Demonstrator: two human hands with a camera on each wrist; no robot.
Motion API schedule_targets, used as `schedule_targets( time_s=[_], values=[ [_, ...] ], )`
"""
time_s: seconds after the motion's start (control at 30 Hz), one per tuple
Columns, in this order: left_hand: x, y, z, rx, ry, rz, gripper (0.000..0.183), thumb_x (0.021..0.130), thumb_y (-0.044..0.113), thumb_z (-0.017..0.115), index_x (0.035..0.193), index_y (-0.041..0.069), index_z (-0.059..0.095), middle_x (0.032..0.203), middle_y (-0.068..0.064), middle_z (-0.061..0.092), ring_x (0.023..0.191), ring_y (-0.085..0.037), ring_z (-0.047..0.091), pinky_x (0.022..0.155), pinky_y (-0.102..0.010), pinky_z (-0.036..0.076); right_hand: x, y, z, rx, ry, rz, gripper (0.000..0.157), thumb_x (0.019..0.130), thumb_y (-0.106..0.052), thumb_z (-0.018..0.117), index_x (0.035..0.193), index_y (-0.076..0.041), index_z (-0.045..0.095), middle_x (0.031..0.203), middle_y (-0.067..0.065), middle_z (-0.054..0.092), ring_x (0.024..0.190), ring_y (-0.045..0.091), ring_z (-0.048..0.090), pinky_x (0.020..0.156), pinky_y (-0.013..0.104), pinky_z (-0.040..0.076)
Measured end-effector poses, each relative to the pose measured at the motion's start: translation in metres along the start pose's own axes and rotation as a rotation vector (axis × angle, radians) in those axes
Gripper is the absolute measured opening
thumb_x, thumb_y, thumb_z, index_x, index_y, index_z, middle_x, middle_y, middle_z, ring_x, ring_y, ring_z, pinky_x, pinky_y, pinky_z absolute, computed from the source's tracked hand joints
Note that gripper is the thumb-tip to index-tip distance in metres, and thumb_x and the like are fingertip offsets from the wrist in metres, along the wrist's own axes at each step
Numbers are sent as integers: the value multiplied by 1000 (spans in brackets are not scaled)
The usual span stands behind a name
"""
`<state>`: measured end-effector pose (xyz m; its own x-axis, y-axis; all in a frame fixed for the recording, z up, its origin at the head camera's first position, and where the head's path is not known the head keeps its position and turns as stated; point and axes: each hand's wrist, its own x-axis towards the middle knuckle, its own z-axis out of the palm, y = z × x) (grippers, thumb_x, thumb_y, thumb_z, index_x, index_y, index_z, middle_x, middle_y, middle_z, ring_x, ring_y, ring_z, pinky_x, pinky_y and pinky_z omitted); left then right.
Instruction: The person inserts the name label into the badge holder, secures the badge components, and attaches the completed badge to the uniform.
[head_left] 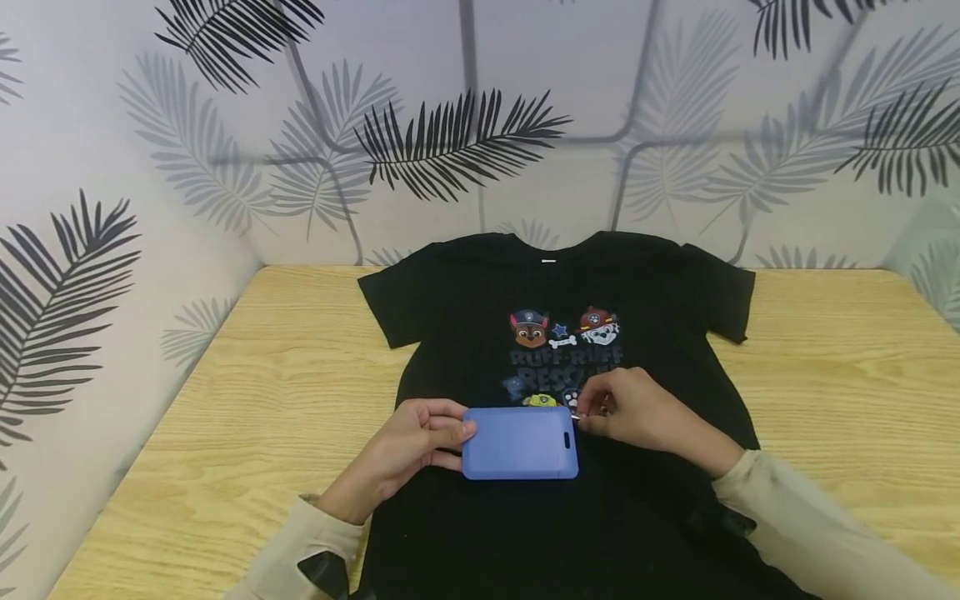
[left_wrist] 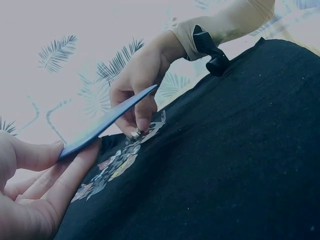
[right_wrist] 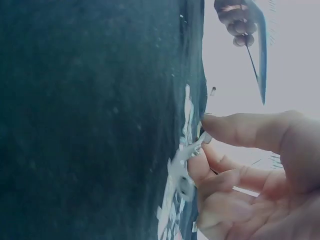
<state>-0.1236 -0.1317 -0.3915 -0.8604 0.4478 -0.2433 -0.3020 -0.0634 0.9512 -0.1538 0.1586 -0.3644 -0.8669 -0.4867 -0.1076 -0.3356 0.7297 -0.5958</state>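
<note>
My left hand [head_left: 408,446] grips the left end of a blue card holder [head_left: 517,454], thumb on top and fingers underneath. The holder has a small slot near its right end. In the left wrist view it tilts up above a black T-shirt [left_wrist: 225,135]. Just past the slot end, my right hand [head_left: 637,410] pinches a small shiny metal piece [left_wrist: 135,134] low over the shirt's print. Its exact kind is too small to make out. Apart from the right fingers, the holder appears in the right wrist view with the left hand at the top.
The T-shirt lies spread on a light wooden table [head_left: 277,375], its neckline at the far side. Cartoon dogs and lettering make up its print [head_left: 566,342]. Behind the table stands a pale wall covering [head_left: 420,75] with feather patterns.
</note>
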Motion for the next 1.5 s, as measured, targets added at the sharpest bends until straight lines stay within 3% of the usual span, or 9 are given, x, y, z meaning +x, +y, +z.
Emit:
schedule_targets(
  time_s=[0.17, 0.4, 0.53, 0.73, 0.93, 1.07, 1.2, 1.33, 1.5],
  values=[
    [2, 0, 0, -6, -14, 3, 16, 93, 3, 62, 103, -8, 60, 83, -6, 71, 79, -17, 70, 74, -40, 59, -2, 6, -9, 82, 26, 51, 9, 84, -8, 72, 85, -7, 63, 76, 1, 64, 60, 14, 54, 52, 28, 48],
    [6, 1, 3, 8, -29, 11, 21, 93, 5, 63, 107, -11, 59, 87, -8, 72, 81, -18, 70, 75, -42, 58, -5, 13, -20, 421, -51, 113, 36, 87, -10, 71, 114, 6, 54, 72, 8, 63, 55, 17, 56, 51, 30, 52],
    [8, 2, 5, 11, -35, 19, 23, 93, 5, 62, 108, -12, 58, 89, -8, 72, 81, -18, 70, 76, -41, 58, -7, 17, -23, 493, -41, 100, 34, 88, -11, 71, 112, 8, 57, 75, 8, 67, 59, 15, 56, 54, 27, 51],
    [10, 4, 9, 11, -39, 31, 23, 93, 5, 62, 109, -12, 58, 89, -8, 72, 81, -17, 69, 76, -41, 58, -11, 19, -24, 617, 16, 133, 42, 90, -13, 68, 124, 5, 51, 83, 10, 70, 68, 18, 60, 62, 28, 55],
    [14, 7, 14, 5, -25, 37, 20, 93, 4, 61, 108, -10, 59, 86, -6, 72, 78, -16, 69, 75, -40, 59, -17, 19, -26, 800, -7, 164, 36, 97, -13, 59, 119, 14, 50, 94, 12, 68, 81, 18, 67, 78, 32, 58],
    [15, 7, 14, 2, -7, 38, 16, 93, 1, 60, 106, -9, 59, 84, -5, 71, 77, -16, 68, 74, -40, 59, -22, 21, -27, 840, -7, 156, 34, 100, -10, 52, 120, 17, 49, 99, 13, 65, 86, 17, 68, 82, 31, 56],
    [17, 7, 13, 7, 8, 42, 15, 94, 2, 60, 105, -8, 59, 84, -5, 71, 77, -17, 68, 75, -40, 59, -29, 26, -27, 909, 51, 156, 30, 98, -8, 56, 118, 14, 53, 99, 12, 66, 89, 17, 69, 84, 30, 55],
    [16, 8, 11, 5, 14, 43, 15, 94, 2, 60, 105, -8, 59, 84, -5, 71, 77, -17, 69, 75, -40, 59, -31, 32, -27, 1045, 60, 144, 25, 95, -4, 59, 115, 11, 55, 100, 11, 69, 94, 19, 69, 86, 29, 53],
    [16, 8, 11, 1, 21, 44, 17, 94, 2, 59, 107, -9, 59, 85, -6, 71, 76, -17, 69, 75, -40, 59, -34, 32, -24, 1035, 45, 147, 31, 95, -4, 59, 117, 15, 51, 96, 11, 71, 90, 20, 71, 83, 32, 55]
  ],
)
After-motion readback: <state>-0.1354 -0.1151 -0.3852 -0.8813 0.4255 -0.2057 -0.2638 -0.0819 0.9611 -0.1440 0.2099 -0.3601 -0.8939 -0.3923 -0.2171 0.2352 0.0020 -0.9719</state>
